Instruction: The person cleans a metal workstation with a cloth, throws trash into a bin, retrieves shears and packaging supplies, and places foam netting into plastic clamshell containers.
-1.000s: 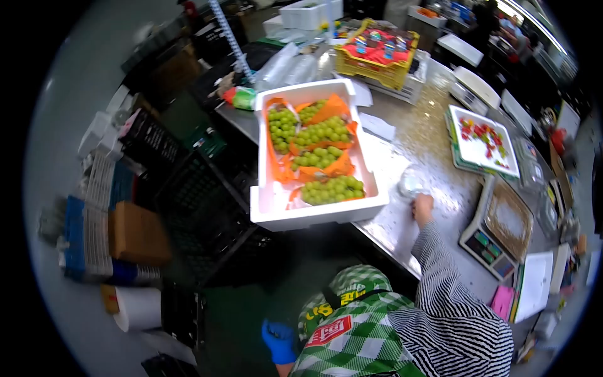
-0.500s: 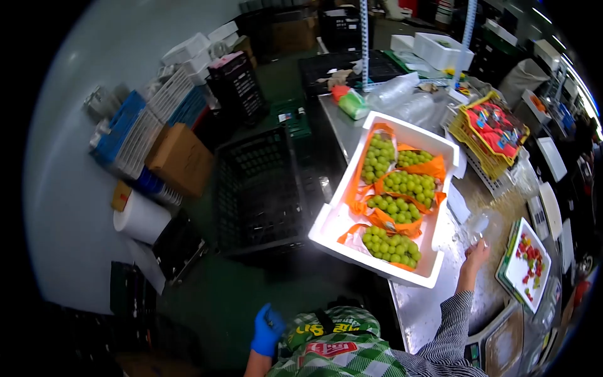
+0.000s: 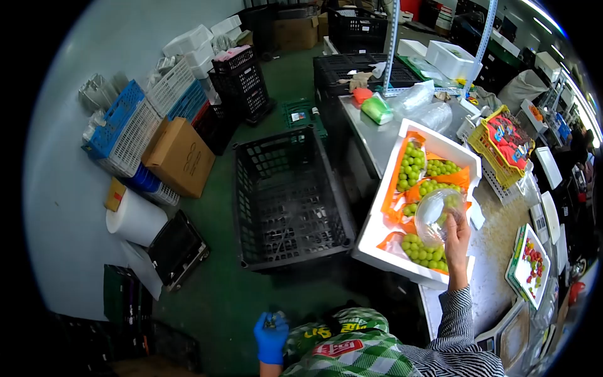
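My bare right hand (image 3: 457, 242) grips a clear round plastic container (image 3: 433, 217) by its edge, held above a white foam box (image 3: 372, 248). Inside that box lie bunches of green grapes (image 3: 411, 164) with orange wrapping. My left hand (image 3: 272, 336), in a blue glove, is low near the green checked apron (image 3: 352, 333). Its fingers are curled around something small that I cannot make out. To the left of the foam box, a black plastic crate (image 3: 292, 242) stands with its slatted bottom visible.
On the metal table (image 3: 496, 239) are a yellow basket (image 3: 496, 151) of red packs, a white tray (image 3: 524, 270) with red and green pieces, and a scale (image 3: 512, 333). A cardboard box (image 3: 182, 160) and a white roll (image 3: 141, 217) are at the left.
The view has turned left. My right hand has lifted the clear container from the table and carried it over the grapes. My left hand remains low near the apron.
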Tool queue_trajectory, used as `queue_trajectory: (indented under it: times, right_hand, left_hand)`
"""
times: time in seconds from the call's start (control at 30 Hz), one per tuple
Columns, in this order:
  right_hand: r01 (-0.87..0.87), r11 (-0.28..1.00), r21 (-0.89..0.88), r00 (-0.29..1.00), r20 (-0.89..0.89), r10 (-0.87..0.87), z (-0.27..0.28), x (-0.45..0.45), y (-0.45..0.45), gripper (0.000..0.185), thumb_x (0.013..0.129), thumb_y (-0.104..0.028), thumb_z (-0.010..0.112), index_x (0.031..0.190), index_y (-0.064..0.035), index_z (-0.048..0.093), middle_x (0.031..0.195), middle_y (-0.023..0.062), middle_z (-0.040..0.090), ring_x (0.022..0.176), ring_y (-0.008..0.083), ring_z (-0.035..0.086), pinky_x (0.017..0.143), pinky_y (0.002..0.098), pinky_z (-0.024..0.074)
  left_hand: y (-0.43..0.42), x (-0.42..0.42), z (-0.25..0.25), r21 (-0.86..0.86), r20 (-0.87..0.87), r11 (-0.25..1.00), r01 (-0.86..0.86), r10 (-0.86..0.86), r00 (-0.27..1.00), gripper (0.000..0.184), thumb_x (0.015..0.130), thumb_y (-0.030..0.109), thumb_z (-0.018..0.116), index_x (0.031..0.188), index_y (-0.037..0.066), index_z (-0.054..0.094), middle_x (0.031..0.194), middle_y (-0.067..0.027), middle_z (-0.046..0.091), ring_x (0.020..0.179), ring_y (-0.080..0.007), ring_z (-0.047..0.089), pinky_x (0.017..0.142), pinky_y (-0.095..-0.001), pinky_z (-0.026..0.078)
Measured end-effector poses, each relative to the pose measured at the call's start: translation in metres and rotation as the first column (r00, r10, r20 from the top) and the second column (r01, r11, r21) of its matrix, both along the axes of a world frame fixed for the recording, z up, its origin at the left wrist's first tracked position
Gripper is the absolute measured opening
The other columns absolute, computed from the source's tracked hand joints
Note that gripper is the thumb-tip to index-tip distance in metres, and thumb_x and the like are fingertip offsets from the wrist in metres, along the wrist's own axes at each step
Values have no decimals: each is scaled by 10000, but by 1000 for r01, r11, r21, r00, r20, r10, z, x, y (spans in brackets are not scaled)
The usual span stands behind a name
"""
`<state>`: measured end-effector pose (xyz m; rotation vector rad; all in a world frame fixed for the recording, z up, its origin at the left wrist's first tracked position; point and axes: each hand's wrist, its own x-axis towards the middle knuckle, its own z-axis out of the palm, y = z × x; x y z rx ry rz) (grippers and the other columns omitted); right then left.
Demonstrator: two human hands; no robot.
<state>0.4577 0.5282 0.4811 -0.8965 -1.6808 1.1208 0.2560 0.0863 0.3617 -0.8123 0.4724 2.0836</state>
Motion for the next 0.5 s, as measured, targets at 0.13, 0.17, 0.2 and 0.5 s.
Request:
queue_trajectory:
  times: [0.13,0.17,0.2,0.5]
  right_hand:
    - [23,999,-46,999,-45,-25,-17,-74,-53,201,967,-120,487,1104,10,558,967,18,590,877,79,517,780,215,415]
    - [24,996,-86,997,-66,-30,-17,-95,-69,201,966,-121,489,1102,10,559,948,13,590,866,78,516,772,214,415]
    - [23,993,-119,995,-93,-35,-17,-120,-86,201,966,-122,491,1101,10,560,928,8,589,856,78,516,764,214,415]
    - [-96,970,-222,995,-18,94,-20,-335,-216,186,952,-161,529,1042,-6,579,874,-7,569,777,53,492,686,198,402]
  left_hand:
    - [-54,-64,-32,113,-27,987,116,-113,993,407,956,356,451,589,185,407,526,24,367,457,-106,351,435,-263,260]
    - [-74,-84,-45,139,-25,984,112,-110,994,430,963,384,429,580,192,393,504,29,346,428,-104,320,420,-264,246]
    - [-94,-107,-62,173,-30,979,110,-106,994,453,970,412,407,572,199,380,483,34,324,399,-101,289,406,-266,232]
    - [-256,-297,-58,175,-309,979,104,-46,950,540,1013,418,252,541,190,382,417,25,300,340,-97,237,351,-267,205]
